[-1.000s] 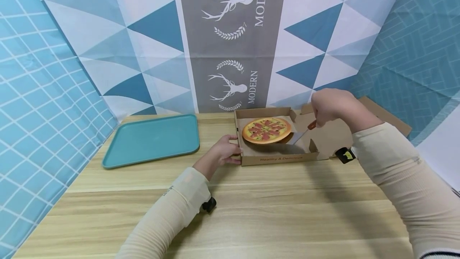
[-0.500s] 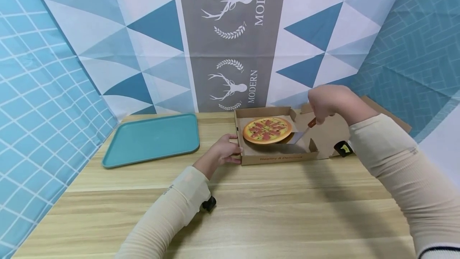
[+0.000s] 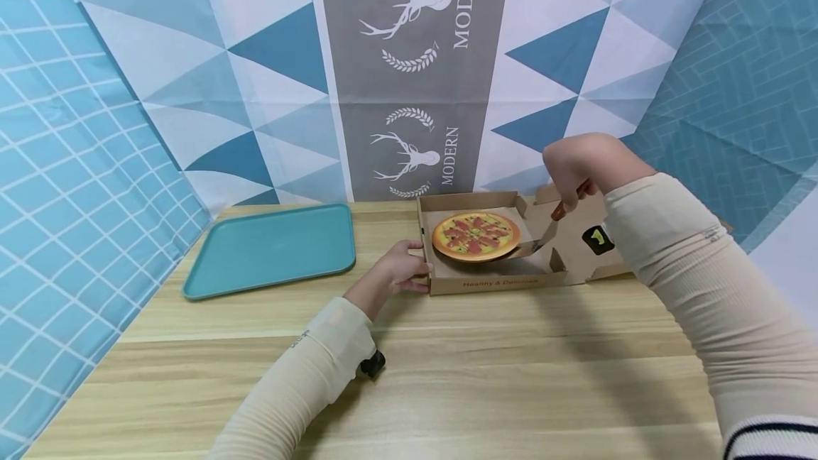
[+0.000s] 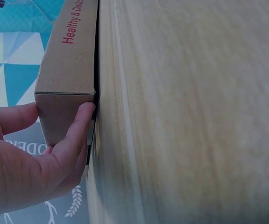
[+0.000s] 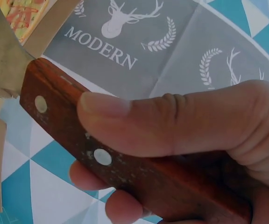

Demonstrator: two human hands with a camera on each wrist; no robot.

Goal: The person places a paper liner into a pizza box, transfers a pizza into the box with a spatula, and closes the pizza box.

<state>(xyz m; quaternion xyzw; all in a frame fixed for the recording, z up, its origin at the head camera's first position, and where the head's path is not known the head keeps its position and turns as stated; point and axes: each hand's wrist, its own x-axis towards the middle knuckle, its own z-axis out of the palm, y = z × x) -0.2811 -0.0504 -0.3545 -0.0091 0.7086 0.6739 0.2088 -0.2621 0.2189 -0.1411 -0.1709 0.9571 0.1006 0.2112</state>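
A round pizza [image 3: 476, 236] with red and green toppings lies inside an open cardboard pizza box [image 3: 498, 282], tilted on the blade of a metal spatula [image 3: 530, 247]. My right hand [image 3: 578, 169] grips the spatula's riveted wooden handle [image 5: 102, 154] from above, thumb along its upper face and fingers wrapped beneath. The blade slips under the pizza's right side, so its far part is hidden. My left hand [image 3: 404, 267] holds the box's left end. In the left wrist view, its thumb meets the upper edge of the end wall and a fingertip [image 4: 87, 109] reaches the lower corner.
A teal tray [image 3: 275, 250] lies to the left of the box on the wooden table [image 3: 447, 375]. The box's lid [image 3: 588, 247] is folded out to the right, partly behind my right arm. A patterned wall covering [image 3: 409, 77] stands right behind the table.
My right wrist has risen and shifted left, so the spatula's handle stands steeper. The pizza has moved only slightly within the box. My left hand stays in place.
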